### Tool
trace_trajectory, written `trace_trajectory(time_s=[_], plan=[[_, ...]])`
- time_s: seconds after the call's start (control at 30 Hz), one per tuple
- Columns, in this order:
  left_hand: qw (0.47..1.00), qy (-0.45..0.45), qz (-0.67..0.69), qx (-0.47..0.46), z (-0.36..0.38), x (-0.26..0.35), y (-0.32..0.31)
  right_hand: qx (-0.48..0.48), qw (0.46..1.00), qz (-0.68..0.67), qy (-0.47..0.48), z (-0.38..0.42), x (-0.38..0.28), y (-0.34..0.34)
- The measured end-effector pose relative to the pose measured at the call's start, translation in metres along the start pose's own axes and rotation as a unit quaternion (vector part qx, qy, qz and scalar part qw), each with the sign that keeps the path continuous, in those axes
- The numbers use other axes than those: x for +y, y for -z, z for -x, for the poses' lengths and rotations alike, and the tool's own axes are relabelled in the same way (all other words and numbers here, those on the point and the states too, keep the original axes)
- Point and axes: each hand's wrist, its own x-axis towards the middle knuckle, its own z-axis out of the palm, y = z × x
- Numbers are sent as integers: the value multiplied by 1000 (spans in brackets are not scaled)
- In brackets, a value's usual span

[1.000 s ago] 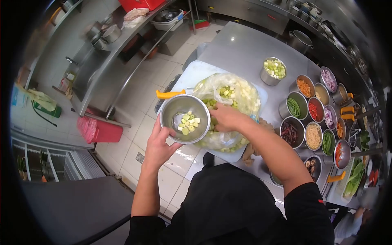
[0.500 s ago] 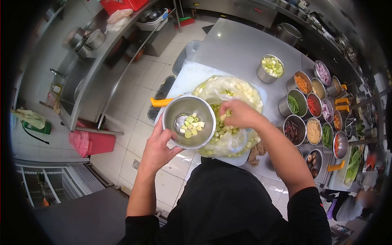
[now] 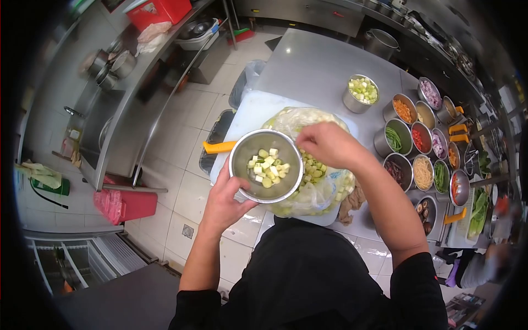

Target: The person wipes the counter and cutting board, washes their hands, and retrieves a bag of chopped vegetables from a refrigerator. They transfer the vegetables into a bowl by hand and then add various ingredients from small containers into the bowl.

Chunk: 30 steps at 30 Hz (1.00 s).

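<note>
A round metal bowl (image 3: 247, 190) with cut pale green vegetable pieces (image 3: 268, 167) inside is held by my left hand (image 3: 223, 201), thumb over its lower left rim. My right hand (image 3: 324, 144) hovers just right of the bowl, over an open clear plastic bag (image 3: 316, 198) of similar pieces. Its fingers are curled together, and whether they hold anything is hidden. The bag rests on a white cutting board (image 3: 247, 113). From behind the bowl, at its upper left, a yellow handle (image 3: 219, 147) sticks out.
A metal container (image 3: 358, 103) of cut pieces stands on the steel table (image 3: 308, 58). Several metal containers of vegetables, one with noodle-like strips (image 3: 423, 175), line the right. Brown crumpled paper (image 3: 350, 204) lies by the bag. A co-worker's sleeve (image 3: 477, 270) shows at lower right.
The bowl and my left hand have shifted slightly right in view, and more pieces are in the bowl. My right hand has risen out of the bag toward the bowl's right rim.
</note>
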Motion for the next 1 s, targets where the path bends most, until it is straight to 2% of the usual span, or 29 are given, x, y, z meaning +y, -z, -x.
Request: trace_trajectory(time_s=[0.03,0.1,0.17,0.37,0.47,0.57,0.67,0.77,0.83,0.9,1.0], plan=[[1000,8,-13,0,4,-2,1,-29,997,61,-26,-3,12,-4],[999,19,-25,-1,6,-3,2,-107,969,221,-13,-2,12,-30],[999,27,-25,-1,6,-2,4,-12,950,302,82,-6,57,-84],[999,16,-43,-18,0,9,8,-30,994,107,12,-5,49,-56],[997,16,-67,-28,-1,13,10,40,999,9,32,14,37,-33],[998,21,-50,-34,-6,20,6,38,998,-26,46,16,16,-20],[999,-4,-38,-35,-16,26,-7,14,990,-10,137,28,-17,-20],[999,-37,-17,-22,-26,32,-19,72,981,11,181,30,-15,-1],[999,-20,10,-25,-28,33,-20,147,983,-42,104,26,13,34],[999,8,27,-25,-30,33,-19,194,981,0,-24,24,52,81],[997,-73,-20,18,-37,41,-15,302,950,59,-57,39,112,126]])
